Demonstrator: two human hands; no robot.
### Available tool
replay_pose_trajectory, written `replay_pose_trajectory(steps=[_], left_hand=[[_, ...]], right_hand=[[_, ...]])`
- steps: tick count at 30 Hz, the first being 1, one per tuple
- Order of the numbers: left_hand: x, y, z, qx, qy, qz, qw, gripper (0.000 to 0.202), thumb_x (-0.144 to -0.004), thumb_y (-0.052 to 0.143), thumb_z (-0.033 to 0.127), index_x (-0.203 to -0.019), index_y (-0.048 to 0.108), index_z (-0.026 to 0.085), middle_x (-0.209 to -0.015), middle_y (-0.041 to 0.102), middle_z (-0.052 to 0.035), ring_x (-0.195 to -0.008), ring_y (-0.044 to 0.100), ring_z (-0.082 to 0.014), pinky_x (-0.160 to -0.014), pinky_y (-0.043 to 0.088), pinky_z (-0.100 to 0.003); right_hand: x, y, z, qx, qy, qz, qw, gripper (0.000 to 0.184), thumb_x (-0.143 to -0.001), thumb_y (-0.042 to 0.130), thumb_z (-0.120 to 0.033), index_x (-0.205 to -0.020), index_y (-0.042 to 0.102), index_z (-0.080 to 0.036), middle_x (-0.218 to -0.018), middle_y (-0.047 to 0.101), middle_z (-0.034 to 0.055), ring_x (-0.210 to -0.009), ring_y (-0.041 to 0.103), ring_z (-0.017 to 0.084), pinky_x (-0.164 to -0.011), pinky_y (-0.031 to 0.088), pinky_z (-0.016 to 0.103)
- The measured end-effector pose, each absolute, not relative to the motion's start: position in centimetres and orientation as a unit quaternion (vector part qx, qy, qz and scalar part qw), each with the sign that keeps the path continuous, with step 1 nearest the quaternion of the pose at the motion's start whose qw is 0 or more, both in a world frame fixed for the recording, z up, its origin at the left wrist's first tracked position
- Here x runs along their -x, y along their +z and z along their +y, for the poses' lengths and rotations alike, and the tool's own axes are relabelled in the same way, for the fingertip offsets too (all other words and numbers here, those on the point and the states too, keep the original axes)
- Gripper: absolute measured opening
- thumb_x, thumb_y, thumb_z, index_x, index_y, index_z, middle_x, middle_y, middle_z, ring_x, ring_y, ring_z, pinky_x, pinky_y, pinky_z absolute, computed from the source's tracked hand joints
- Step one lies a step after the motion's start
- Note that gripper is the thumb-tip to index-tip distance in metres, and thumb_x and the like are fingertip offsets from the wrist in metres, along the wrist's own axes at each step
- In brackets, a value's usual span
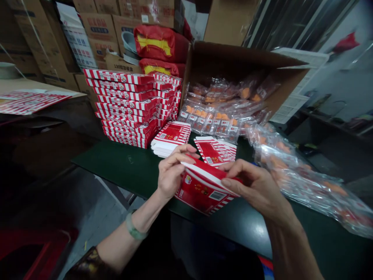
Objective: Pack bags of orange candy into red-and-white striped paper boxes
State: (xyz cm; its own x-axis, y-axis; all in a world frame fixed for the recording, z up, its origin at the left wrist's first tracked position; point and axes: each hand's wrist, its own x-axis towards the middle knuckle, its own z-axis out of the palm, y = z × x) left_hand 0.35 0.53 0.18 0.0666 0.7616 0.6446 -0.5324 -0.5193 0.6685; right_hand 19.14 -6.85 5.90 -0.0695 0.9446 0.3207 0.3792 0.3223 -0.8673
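Observation:
Between my two hands is a red and white striped cardboard box (201,189), tilted above the near edge of the green table, with a white-edged flap along its top. My left hand (174,169) pinches its upper left corner. At the upper right corner my right hand (252,182) grips it with thumb and fingers. Just beyond the box lie a flat striped carton (217,151) and, to its left, a pile of flat cartons (171,136). The inside of the held box is hidden from me.
Tall stacks of striped boxes (125,105) stand at the left back of the green table (116,165). A large open cardboard carton (247,58) holds many clear packets (215,116). More clear packets (309,182) spread along the right side. Red bundles (161,44) sit behind.

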Motion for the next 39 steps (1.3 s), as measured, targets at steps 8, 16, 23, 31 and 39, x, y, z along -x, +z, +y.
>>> replay_pose_trajectory(steps=[8,16,23,31,39], left_hand=[[0.2,1.2,0.3,-0.653,0.607,0.220,0.395,0.018,-0.077,0.066,0.028,-0.091,0.066,0.017,-0.087,0.068,-0.0060,-0.082,0.063,-0.0174,-0.074,0.049,-0.028],[-0.5,0.6,1.7,-0.607,0.627,0.169,0.458,0.011,-0.073,0.070,0.026,-0.080,0.068,0.017,-0.077,0.067,-0.0026,-0.070,0.060,-0.0125,-0.067,0.047,-0.024],[-0.4,0.9,1.9,-0.603,0.630,0.125,0.473,0.004,-0.074,0.070,0.021,-0.074,0.068,0.018,-0.070,0.064,-0.0010,-0.067,0.057,-0.0123,-0.065,0.045,-0.026],[-0.5,0.0,1.4,-0.627,0.657,0.091,0.409,0.012,-0.084,0.058,0.021,-0.084,0.069,0.017,-0.085,0.068,-0.0069,-0.080,0.063,-0.0168,-0.075,0.047,-0.031],[-0.8,0.0,1.6,-0.603,0.678,0.047,0.419,0.007,-0.081,0.062,0.015,-0.087,0.058,0.018,-0.087,0.066,-0.0051,-0.082,0.064,-0.0154,-0.070,0.048,-0.028]], right_hand=[[-19.3,7.6,-6.4,0.504,0.267,-0.755,0.325,0.040,-0.069,0.072,-0.045,-0.100,0.063,-0.021,-0.080,0.068,0.0010,-0.067,0.062,0.015,-0.058,0.049,0.026],[-17.8,10.6,-6.7,0.551,0.150,-0.806,0.159,0.018,-0.086,0.052,-0.027,-0.090,0.066,-0.016,-0.067,0.063,-0.0007,-0.055,0.049,0.008,-0.050,0.034,0.020],[-17.8,10.7,-7.0,0.517,0.131,-0.829,0.168,0.027,-0.090,0.045,-0.028,-0.078,0.067,-0.017,-0.059,0.061,-0.0011,-0.051,0.051,0.008,-0.048,0.037,0.018],[-17.3,6.5,-9.0,0.508,-0.106,-0.818,0.247,0.032,-0.094,0.036,-0.022,-0.110,0.061,-0.012,-0.097,0.071,0.0103,-0.081,0.068,0.018,-0.074,0.055,0.031],[-17.5,4.3,-8.3,0.465,-0.162,-0.811,0.317,0.034,-0.092,0.042,-0.017,-0.124,0.052,-0.011,-0.111,0.066,0.0127,-0.098,0.064,0.018,-0.083,0.054,0.030]])
